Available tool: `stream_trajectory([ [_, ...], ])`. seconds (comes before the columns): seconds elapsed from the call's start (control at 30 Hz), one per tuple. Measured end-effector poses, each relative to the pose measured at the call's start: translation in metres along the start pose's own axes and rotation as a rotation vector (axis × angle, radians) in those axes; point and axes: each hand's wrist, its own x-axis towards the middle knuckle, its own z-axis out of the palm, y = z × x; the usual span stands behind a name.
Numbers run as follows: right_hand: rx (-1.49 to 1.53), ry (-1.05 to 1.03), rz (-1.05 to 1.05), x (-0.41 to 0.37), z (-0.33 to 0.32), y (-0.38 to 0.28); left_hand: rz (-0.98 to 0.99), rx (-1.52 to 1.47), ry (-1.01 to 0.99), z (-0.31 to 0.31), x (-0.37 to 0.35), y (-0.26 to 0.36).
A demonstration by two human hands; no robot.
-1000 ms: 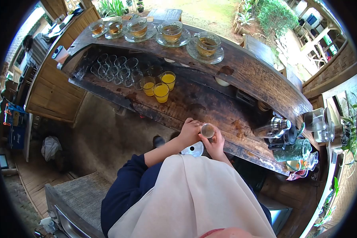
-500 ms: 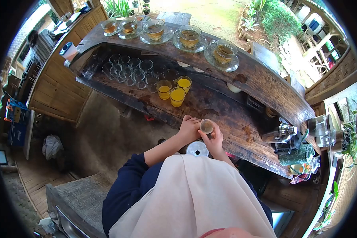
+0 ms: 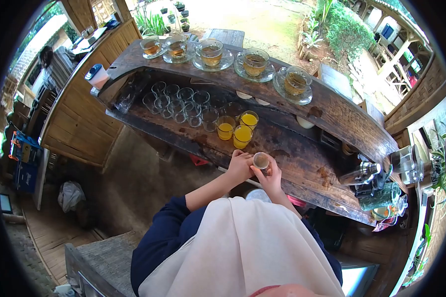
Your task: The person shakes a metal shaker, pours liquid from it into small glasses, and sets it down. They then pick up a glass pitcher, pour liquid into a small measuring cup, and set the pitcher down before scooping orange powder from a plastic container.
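Note:
My right hand (image 3: 270,179) is closed around a small cup (image 3: 260,160) at the counter's front edge, its round mouth facing up toward me. Beside it, my left hand (image 3: 239,167) rests over the edge with its fingers laid together, close to the cup; whether it touches the cup is hard to see. Just beyond my hands stand three glasses of orange drink: a left glass (image 3: 226,129), a front glass (image 3: 243,137) and a back glass (image 3: 249,119).
Several upturned clear glasses (image 3: 186,106) stand on the wooden counter (image 3: 292,148) at left. Along the raised ledge are cups of tea on saucers, the nearest a teacup (image 3: 296,81). A metal shaker (image 3: 366,171) and glass jars (image 3: 381,197) crowd the right end. A person (image 3: 57,69) is far left.
The view has shifted, so the counter and its glasses appear lower and farther right. Both hands keep nearly the same place at the counter's edge, with the cup still in the right.

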Motion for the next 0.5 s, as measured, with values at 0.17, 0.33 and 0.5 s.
stream_trajectory([
  [0.17,-0.02,-0.012,0.039,0.007,0.018,-0.017,0.023,0.017,0.002,-0.014,-0.001,-0.013],
  [0.33,-0.06,-0.035,0.071,0.008,0.03,-0.014,0.021,0.003,0.002,-0.023,-0.006,-0.025],
  [0.5,0.035,-0.049,0.099,0.01,0.042,-0.008,-0.028,0.012,-0.114,-0.031,-0.01,-0.035],
])
